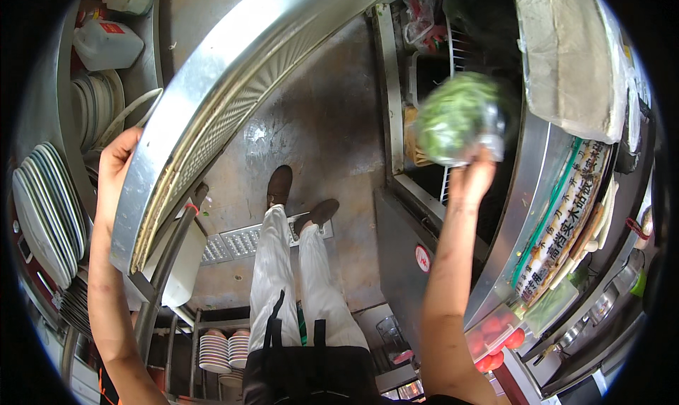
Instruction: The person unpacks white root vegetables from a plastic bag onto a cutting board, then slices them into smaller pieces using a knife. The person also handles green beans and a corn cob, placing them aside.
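Observation:
My left hand (118, 153) holds the outer edge of an open stainless-steel refrigerator door (196, 68), with the fingers partly hidden behind it. The door's inner side has a patterned panel and a stained gasket. My right hand (475, 174) grips a clear plastic bag of green leafy vegetables (459, 118), blurred by motion. The bag is at the opening of a counter refrigerator (393, 97). Inside the cabinet I see a white wire rack (445, 185), a plastic bag with red contents (421, 17) and a brown container (412, 134); the deeper part is dark.
Stacked plates (50, 214) and a plastic jug (109, 44) stand on shelving at left. On the right counter are a cutting board with printed writing (565, 219), a wrapped block (570, 55) and tomatoes (490, 333). Stacked bowls (215, 352) sit below; a drain grate (241, 243) crosses the floor.

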Demonstrator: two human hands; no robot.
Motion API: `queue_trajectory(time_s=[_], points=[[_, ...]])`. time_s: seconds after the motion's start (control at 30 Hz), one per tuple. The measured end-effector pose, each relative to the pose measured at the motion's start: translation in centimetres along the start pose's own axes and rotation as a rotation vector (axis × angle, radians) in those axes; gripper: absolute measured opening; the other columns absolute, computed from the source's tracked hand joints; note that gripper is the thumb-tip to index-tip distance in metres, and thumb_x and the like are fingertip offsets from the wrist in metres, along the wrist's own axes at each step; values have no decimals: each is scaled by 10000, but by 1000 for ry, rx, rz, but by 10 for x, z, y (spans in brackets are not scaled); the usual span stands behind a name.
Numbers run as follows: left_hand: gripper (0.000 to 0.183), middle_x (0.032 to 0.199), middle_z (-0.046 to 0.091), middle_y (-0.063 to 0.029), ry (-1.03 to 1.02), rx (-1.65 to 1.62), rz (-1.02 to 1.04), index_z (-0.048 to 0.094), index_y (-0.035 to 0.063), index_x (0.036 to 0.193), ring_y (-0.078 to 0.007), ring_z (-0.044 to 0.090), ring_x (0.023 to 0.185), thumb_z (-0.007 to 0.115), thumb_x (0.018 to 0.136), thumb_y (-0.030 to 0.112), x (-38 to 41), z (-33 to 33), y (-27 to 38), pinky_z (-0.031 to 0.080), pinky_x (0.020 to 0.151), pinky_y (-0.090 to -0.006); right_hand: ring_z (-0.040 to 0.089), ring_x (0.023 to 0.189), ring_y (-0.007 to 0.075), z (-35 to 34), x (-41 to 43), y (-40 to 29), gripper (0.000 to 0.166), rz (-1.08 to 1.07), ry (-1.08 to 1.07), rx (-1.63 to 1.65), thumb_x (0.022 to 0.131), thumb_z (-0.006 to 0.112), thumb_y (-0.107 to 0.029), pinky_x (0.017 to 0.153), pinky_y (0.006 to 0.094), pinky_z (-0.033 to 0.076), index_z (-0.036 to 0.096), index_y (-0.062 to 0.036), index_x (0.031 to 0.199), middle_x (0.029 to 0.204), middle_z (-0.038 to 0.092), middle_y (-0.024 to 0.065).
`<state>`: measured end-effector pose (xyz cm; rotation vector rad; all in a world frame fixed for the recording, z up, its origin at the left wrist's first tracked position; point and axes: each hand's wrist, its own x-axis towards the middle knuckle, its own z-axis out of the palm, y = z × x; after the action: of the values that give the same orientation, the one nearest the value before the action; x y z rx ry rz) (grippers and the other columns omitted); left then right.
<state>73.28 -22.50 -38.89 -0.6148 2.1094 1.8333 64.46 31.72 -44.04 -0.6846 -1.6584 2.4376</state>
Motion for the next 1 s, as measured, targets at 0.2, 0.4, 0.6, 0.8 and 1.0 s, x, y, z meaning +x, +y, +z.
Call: queue_trajectory(time_s=[0.2, 0.4, 0.6, 0.8, 1.0], points=[[174, 741, 566, 65, -9, 56, -11, 601, 19, 869, 6, 482, 663, 570, 1005, 123, -6, 3, -12, 391, 578, -183, 605, 819, 132, 15, 25, -11, 217, -11, 286, 33, 1012, 455, -65, 740, 250, 542, 595, 14, 1157, 1017, 660, 77], [192, 740, 583, 50, 14, 44, -19, 603, 14, 884, 1, 507, 666, 552, 1024, 135, -12, 12, -6, 413, 591, -181, 451, 560, 33, 54, 27, 43, 142, 109, 76, -208, 988, 548, -66, 454, 175, 352, 592, -66, 1123, 780, 554, -25], [184, 785, 635, 13, 15, 2, -47, 612, 4, 927, -16, 572, 676, 551, 1028, 145, -14, 14, -1, 464, 600, -187, 456, 613, 62, 97, 74, 54, 152, 67, -26, -318, 967, 488, -39, 514, 215, 368, 543, -60, 1107, 826, 552, 5], [179, 784, 619, 24, 4, 51, -34, 620, -9, 926, -19, 550, 680, 576, 1012, 142, -13, 5, -9, 450, 611, -187, 579, 748, 188, 81, 179, -9, 143, -304, 226, -61, 974, 518, -117, 720, 324, 505, 639, -50, 1008, 924, 626, 46], [179, 790, 617, 26, 4, 32, -43, 625, -12, 926, -14, 536, 690, 592, 1003, 146, -15, 10, -13, 438, 615, -181, 585, 857, 146, 47, 212, 16, 180, -275, 440, -110, 899, 623, -52, 715, 267, 502, 641, -97, 1072, 1003, 638, 27]])
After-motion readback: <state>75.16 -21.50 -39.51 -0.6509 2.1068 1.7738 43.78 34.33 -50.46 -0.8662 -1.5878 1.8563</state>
